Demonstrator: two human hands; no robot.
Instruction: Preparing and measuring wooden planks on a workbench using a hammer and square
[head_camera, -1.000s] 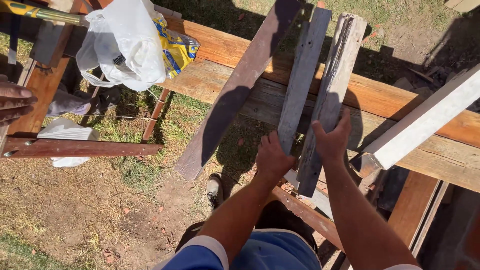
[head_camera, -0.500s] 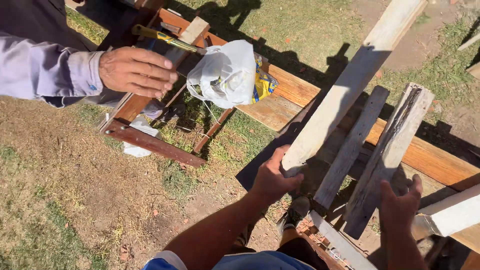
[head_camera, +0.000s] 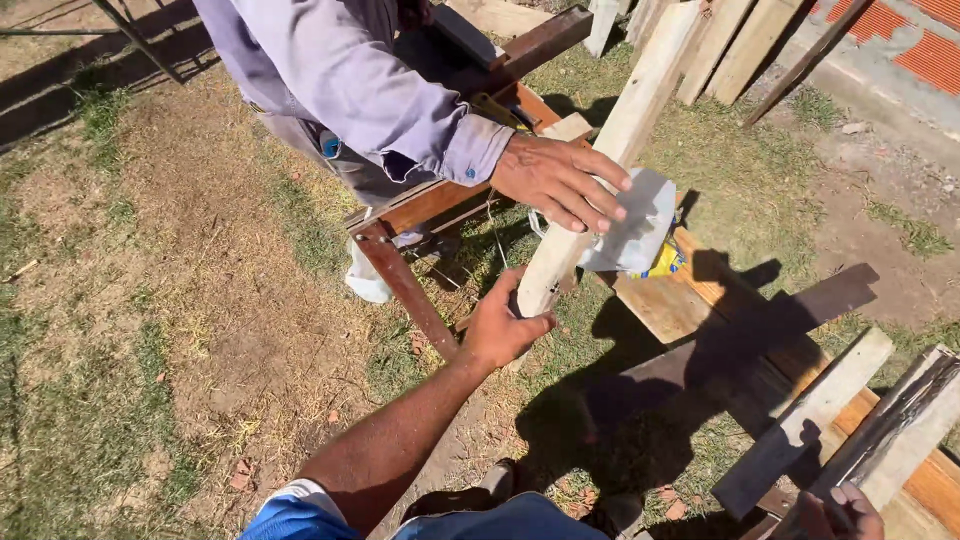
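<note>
Ground (head_camera: 150, 330) was dry dirt with patchy grass, in strong sun with hard shadows. A brick wall (head_camera: 900, 40) ran along the upper right corner.

A second person in a grey long-sleeved shirt (head_camera: 340, 90) stood at the top of the view, bent over a rusty metal frame (head_camera: 405, 290) that carried wooden planks.

A long pale plank (head_camera: 620, 140) lay slanted from upper right down to centre, its lower end over the frame. More boards (head_camera: 720, 45) leaned upright near the wall. An orange-brown plank (head_camera: 680, 300) and a dark board (head_camera: 760, 330) lay across the right side; two weathered grey boards (head_camera: 850, 420) slanted at lower right.

Left hand (head_camera: 505, 325): fingers curled around the lower end of the pale plank, thumb over its edge, gripping it. Arm bare, blue sleeve at the bottom edge.

Right hand (head_camera: 835, 510): only the fingertips showed at the bottom right edge, touching the foot of the grey boards. Could not tell whether it was closed on them.

The other person's hand (head_camera: 560, 180) rested flat, fingers spread, on the pale plank a little above the left hand, apart from it.

A white plastic bag (head_camera: 630, 225) with something yellow inside lay just beside the plank, partly under that spread hand.
</note>
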